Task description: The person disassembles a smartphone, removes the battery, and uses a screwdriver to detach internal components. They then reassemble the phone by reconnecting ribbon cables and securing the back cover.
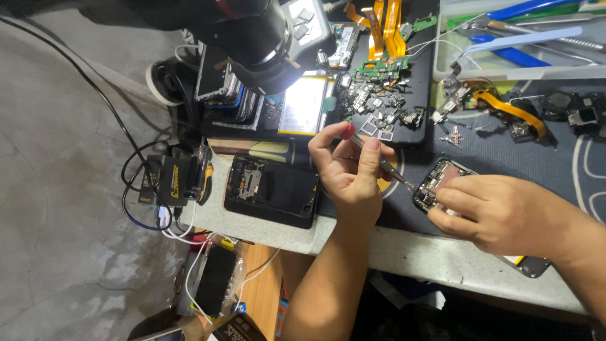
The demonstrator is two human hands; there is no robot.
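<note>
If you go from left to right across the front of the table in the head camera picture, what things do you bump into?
Black and yellow boxy gadget with cables → opened black phone lying flat → left hand holding a thin metal screwdriver → right hand pressing on a small opened phone.

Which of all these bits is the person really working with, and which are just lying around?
In use:
- slim metal screwdriver with red cap, in left hand
- opened phone with bare circuitry, steadied by right hand

Lying about:
- black opened phone body
- orange flex ribbons
- clear plastic tray of blue-handled tools
- black microscope head
</note>
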